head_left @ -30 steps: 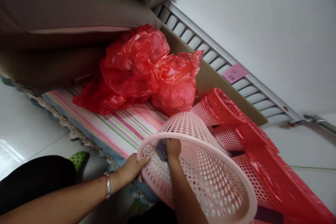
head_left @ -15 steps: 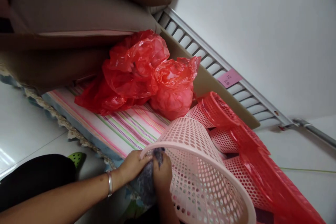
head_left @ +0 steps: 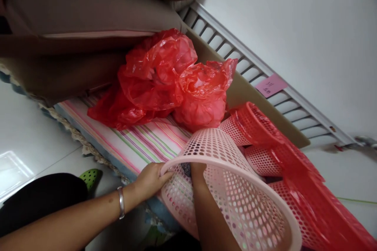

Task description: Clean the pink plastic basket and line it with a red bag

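Pinching pink basket at rim, left hand outstretched, right hand inside, grip hidden

A pale pink basket, riddled with holes, tilts on its side over a striped sheet, wide mouth facing the viewer, a dark grey cloth (mostly hidden) inside.

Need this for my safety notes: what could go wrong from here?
The basket is tilted, with the left hand gripping one side of its rim, so it might swing or roll if that grip slips.
The dark cloth by the right hand could snag in the holes.
Other baskets sit close by; a sideways shove might knock them.
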### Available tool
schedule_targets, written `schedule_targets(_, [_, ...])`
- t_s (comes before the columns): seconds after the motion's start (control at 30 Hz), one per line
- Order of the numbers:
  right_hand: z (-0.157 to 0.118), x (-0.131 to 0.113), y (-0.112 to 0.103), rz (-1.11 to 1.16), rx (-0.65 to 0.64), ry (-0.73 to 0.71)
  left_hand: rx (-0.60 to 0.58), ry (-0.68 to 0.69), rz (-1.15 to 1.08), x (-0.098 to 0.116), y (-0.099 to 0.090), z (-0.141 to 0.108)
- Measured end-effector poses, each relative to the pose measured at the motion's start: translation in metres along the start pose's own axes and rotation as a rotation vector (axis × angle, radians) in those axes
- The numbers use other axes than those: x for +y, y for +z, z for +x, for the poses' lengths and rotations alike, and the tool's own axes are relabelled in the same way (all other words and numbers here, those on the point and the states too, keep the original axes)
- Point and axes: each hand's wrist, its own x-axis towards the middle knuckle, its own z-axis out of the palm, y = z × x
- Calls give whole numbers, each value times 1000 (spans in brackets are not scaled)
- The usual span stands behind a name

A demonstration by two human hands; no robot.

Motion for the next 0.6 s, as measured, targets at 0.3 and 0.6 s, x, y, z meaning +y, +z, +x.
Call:
schedule_targets(0.3, [-15,-11,-15,-109,-26,-51,-238,-233,-420,-37,39,-14])
schedule_targets(0.6, [-142,-7,-30,-93,-47,-293,-123,-150,-344,-31,39,-11])
